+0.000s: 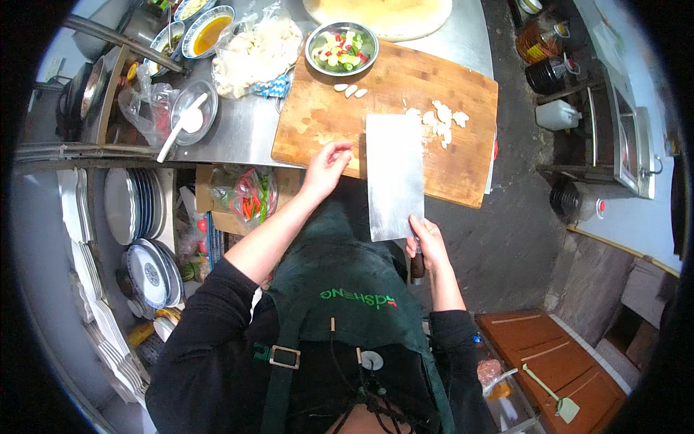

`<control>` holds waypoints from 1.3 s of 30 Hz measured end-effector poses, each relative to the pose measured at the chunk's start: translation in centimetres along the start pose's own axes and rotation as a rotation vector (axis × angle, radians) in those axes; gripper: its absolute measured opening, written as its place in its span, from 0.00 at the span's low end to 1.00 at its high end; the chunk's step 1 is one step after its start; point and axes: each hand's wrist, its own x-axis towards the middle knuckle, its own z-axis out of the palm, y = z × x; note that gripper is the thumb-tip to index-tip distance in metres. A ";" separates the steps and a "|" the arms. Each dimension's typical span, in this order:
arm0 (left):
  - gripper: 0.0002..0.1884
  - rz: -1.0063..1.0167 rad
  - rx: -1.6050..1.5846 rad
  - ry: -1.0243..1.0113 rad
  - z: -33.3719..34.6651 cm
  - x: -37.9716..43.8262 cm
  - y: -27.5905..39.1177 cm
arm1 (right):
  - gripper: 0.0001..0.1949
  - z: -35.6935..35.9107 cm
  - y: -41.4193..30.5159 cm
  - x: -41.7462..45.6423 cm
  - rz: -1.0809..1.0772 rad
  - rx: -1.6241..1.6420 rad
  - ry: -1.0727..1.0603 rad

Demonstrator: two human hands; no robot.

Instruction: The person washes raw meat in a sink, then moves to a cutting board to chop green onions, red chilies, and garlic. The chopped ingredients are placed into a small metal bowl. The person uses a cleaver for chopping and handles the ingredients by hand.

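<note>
My right hand grips a Chinese cleaver by its dark handle, thumb against the blade's heel. The broad blade is held flat to my view and overlaps the front of a wooden cutting board. Crushed garlic lies on the board past the blade's upper right corner; the blade may hide more. Three whole peeled garlic cloves sit farther left. Behind them, a metal bowl holds cut scallion and red chili. My left hand, loosely curled and seemingly holding nothing, is by the board's front edge.
Left of the board are a bag of pale food pieces, a bowl of yellow liquid and a clear bowl with a white spoon. Plates fill the lower left shelf. Bottles stand far right.
</note>
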 end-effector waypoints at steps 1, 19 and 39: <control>0.13 -0.017 0.041 -0.019 1.0 0.6 0.9 | 0.14 0.2 -0.8 -0.6 -0.015 0.005 0.015; 0.25 -0.442 -0.379 -0.551 7.7 10.4 4.9 | 0.09 -5.5 -5.3 -3.2 -0.207 -0.337 0.440; 0.20 0.542 0.796 0.040 -1.1 13.3 1.7 | 0.05 -0.2 -10.5 -1.0 -0.669 -1.292 0.777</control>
